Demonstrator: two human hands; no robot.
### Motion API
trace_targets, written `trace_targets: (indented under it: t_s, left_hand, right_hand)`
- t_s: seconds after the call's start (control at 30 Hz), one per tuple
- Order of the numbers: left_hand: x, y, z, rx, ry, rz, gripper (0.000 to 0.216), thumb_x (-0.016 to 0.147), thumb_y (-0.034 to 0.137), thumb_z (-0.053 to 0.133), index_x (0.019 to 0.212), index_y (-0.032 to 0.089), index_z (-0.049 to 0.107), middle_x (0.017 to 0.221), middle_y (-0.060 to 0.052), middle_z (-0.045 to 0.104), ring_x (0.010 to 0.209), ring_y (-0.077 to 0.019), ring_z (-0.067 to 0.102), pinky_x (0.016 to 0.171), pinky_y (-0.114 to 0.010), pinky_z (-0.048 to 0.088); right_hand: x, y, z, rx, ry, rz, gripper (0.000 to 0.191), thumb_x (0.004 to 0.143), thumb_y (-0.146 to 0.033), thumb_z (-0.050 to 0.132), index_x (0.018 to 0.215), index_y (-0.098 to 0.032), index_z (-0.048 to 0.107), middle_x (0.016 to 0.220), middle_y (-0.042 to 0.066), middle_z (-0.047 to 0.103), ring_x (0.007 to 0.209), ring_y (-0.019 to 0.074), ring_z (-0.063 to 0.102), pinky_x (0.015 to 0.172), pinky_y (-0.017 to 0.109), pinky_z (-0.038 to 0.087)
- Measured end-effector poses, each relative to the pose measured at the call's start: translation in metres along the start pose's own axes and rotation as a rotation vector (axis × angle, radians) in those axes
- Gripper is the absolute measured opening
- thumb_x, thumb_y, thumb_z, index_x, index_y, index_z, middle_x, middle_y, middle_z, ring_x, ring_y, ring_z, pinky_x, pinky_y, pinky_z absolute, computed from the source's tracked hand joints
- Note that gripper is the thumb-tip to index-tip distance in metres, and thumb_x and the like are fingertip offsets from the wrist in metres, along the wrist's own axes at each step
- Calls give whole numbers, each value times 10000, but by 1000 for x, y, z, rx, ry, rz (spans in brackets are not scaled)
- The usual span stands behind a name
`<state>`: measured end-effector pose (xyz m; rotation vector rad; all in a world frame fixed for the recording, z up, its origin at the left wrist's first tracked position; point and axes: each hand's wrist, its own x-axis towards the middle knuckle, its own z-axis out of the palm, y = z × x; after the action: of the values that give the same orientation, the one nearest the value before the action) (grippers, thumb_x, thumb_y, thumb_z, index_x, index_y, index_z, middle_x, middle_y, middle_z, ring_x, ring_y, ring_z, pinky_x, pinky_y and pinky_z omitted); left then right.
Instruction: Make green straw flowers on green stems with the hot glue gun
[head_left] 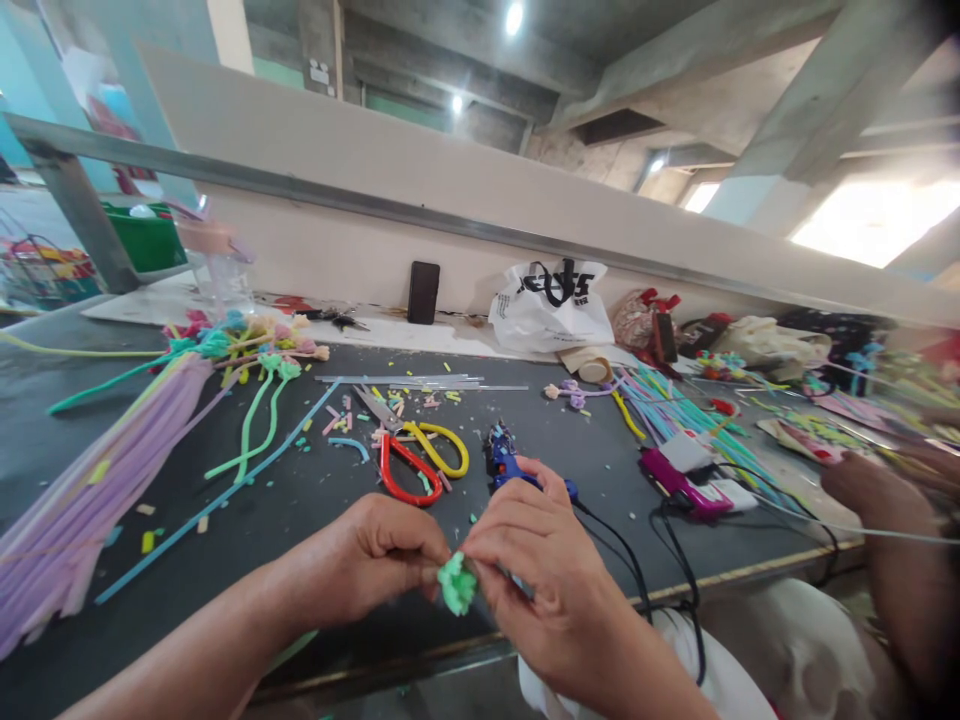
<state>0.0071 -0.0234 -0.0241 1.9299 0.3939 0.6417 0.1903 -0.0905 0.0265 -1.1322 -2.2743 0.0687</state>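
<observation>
A small mint-green flower [457, 583] of fuzzy pipe cleaner is pinched between my two hands near the table's front edge. My left hand [367, 555] has thumb and fingertips closed on its left side. Fingers of my right hand [551, 570] press on its right side. Just beyond my right hand lies a blue glue gun [504, 462], partly hidden by the fingers, with a black cord trailing right. Scissors [409, 465] with one red and one yellow handle lie a little farther off, blades among cut pipe-cleaner bits. A green stem [296, 648] shows under my left forearm.
Purple pipe cleaners [112, 480] and finished flowers [240, 335] lie at left. Clear glue sticks [420, 381], a phone [423, 292] and a white bag [551, 310] are farther back. At right are a magenta glue gun [686, 485], cords and another person's hand [862, 480].
</observation>
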Motion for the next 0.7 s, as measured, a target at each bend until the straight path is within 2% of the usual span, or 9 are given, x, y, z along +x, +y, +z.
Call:
trace_targets:
  t_s: [0.1,0.2,0.27,0.4,0.6,0.7]
  left_hand:
    - [-1,1,-3,-93,54,-47,170,804,217,586,718,103,678,649,-32,646,616,-108,572,601,-189,433]
    - [-1,1,-3,-240,166,-118,194,763,291,645,714,106,677,626,-9,604,558,-81,508,538,-178,388]
    - [1,-1,-2,-340,222,-164,215,720,326,688,692,113,671,567,23,544,491,-55,430,472,-165,329]
    - [9,-6,-2,-489,229,-214,258,662,369,731,653,125,647,483,54,481,421,-38,349,416,-167,255]
    - [27,-3,-12,-508,163,-247,245,614,341,769,677,130,660,505,46,533,445,-53,409,443,-181,291]
    - [31,-2,-14,-524,108,-271,205,628,300,766,682,125,673,600,16,623,516,-66,484,506,-181,344]
  right_hand:
    - [0,6,2,102,155,50,138,801,-99,565,788,-215,637,726,-24,689,708,125,602,922,375,340]
    - [1,11,4,128,285,109,117,810,-118,572,798,-210,644,738,-6,688,715,133,618,829,322,407]
    - [1,13,6,134,295,131,102,809,-135,576,772,-207,638,720,-2,683,700,142,617,777,309,431]
    - [-2,14,12,170,290,167,83,819,-163,565,807,-203,637,772,23,685,748,161,626,744,301,456]
    - [-5,16,12,175,301,181,106,843,-187,532,840,-207,636,793,24,678,752,163,626,777,318,436]
    - [-4,18,13,132,299,179,76,830,-196,552,815,-207,626,786,19,673,751,165,618,778,323,417]
